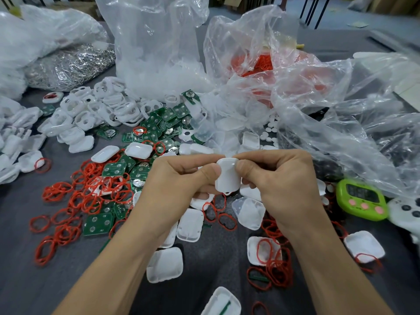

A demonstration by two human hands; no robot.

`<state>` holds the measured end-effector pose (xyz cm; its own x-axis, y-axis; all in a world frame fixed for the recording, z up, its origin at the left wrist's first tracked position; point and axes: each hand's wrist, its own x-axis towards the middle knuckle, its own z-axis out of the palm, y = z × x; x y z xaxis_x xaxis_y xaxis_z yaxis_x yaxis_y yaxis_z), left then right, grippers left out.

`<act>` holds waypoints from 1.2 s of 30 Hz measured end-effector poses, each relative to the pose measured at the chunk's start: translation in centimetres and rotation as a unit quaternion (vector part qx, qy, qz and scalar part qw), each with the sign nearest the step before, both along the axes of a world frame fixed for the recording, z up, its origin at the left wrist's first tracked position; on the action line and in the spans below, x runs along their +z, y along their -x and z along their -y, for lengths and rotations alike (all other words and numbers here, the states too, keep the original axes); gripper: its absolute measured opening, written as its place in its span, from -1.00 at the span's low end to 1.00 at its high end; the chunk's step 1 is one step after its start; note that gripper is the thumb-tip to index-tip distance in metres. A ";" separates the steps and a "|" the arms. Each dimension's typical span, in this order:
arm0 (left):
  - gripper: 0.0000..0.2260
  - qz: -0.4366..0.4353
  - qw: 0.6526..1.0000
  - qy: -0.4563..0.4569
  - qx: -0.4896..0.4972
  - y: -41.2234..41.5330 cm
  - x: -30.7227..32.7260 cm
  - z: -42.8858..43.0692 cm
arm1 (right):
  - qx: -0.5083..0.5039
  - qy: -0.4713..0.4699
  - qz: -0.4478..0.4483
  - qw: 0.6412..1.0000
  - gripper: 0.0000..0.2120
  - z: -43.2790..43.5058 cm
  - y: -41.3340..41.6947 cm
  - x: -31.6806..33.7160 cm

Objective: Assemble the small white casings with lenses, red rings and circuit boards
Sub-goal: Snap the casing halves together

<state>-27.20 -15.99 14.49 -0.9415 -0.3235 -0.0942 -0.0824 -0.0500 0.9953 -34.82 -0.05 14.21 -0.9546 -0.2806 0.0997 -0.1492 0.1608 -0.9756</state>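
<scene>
Item held: one small white casing [228,178], smooth glossy plastic, a rounded rectangle with soft corners, upright at the centre of the scene above the table [22,235]. We note the left hand [179,178] and right hand [279,180] both clasping it, thumbs pressed on its left and right upper edges and the other fingers curled in behind and beneath. Loose stock on the dark grey matte table: thin red rings [91,194], rubbery and irregular loops, heaped to the left of the hands and scattered again to the near right; green circuit boards [156,126], flat rounded squares with silvery round pads, piled just beyond the hands; shallow white shells [164,264], tray-like and slightly translucent, lying singly near us; open white frames [109,108], hollow and glossy, heaped at the far left. Small white discs [270,128] lie far right of centre, too small for us to tell more. Packaging: a tall clear crinkled bag [154,53] of whitish parts at the far centre, a crumpled bag of red pieces [261,62] to its right, a bag of silvery metal bits [68,67] at the far left. Sundries at the right edge: a lime-green timer [361,200] with pink buttons, beside a white controller [406,212].
</scene>
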 end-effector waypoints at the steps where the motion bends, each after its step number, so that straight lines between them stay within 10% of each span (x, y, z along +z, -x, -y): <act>1: -0.83 -0.001 1.000 0.004 -0.004 0.0 0.0 0.1 | 0.008 -0.004 -0.004 1.000 -0.87 -0.1 0.0 0.1; 36: -0.81 -0.041 0.994 0.034 0.092 0.1 -0.7 -0.2 | 0.081 0.023 0.062 0.995 -0.85 0.5 -0.2 -0.5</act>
